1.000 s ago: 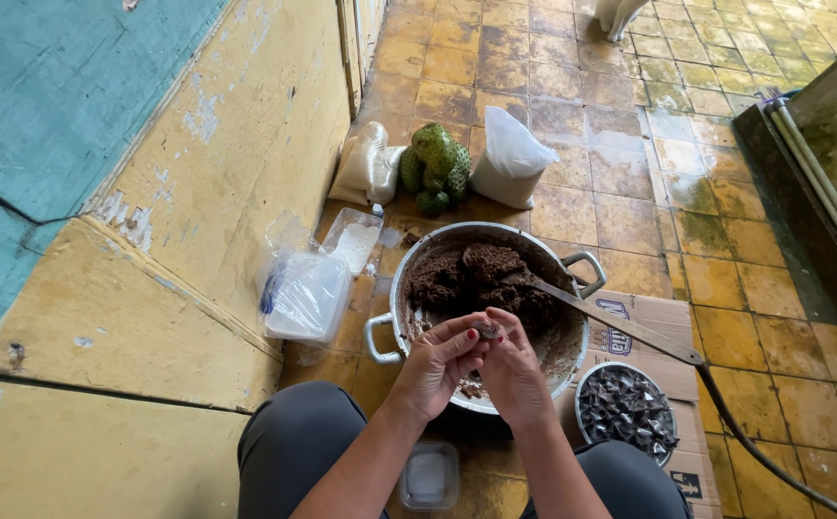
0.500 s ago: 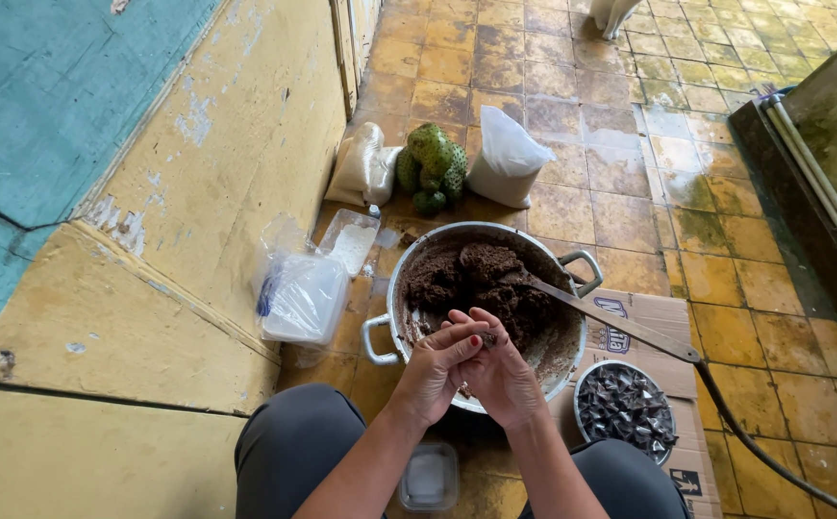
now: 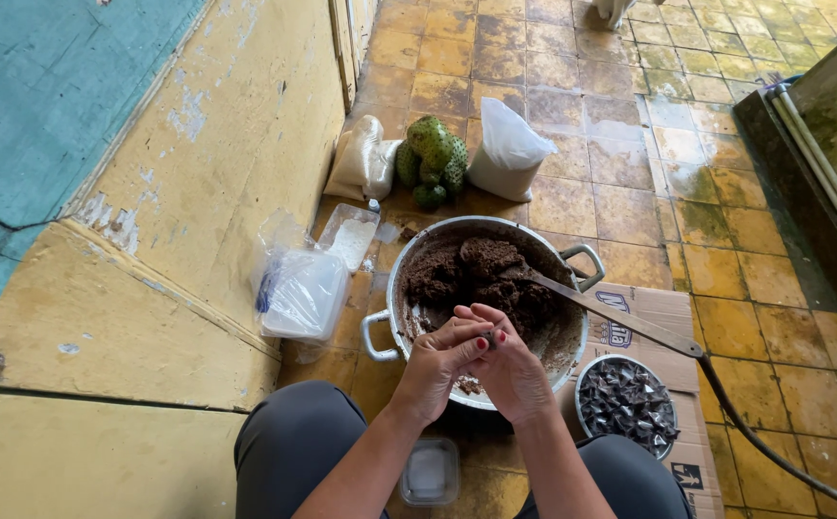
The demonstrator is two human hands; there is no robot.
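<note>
both hands are meeting over the near rim of the big round metal pot with two loop handles (image 3: 385, 348). left hand (image 3: 437, 367) is curling its fingers inward, the fingertips pinching a small dark lump of brown paste (image 3: 488, 336) against the other hand; it is gripping that lump, not lying loose. right hand (image 3: 512, 370) is cupping in from the other side, fingers bent and pressed onto the same lump, red-painted nails showing, so the two hands are touching each other around it. how much paste is sitting inside the palms cannot be told.

behind the hands, the pot is holding a heap of dark brown paste (image 3: 481, 274), and a long metal spoon (image 3: 620, 317) is leaning across the right rim with its handle pointing away over flattened brown cardboard (image 3: 663, 308). just right of the pot, a small round metal bowl of dark folded wrappers (image 3: 627, 406) is standing on that cardboard. left of the pot, a clear plastic bag (image 3: 301, 288) is lying by the yellow wall. farther back, green bumpy fruits (image 3: 433, 159) are sitting between two white filled sacks (image 3: 510, 149). a small clear plastic box (image 3: 431, 471) is resting between the knees.
</note>
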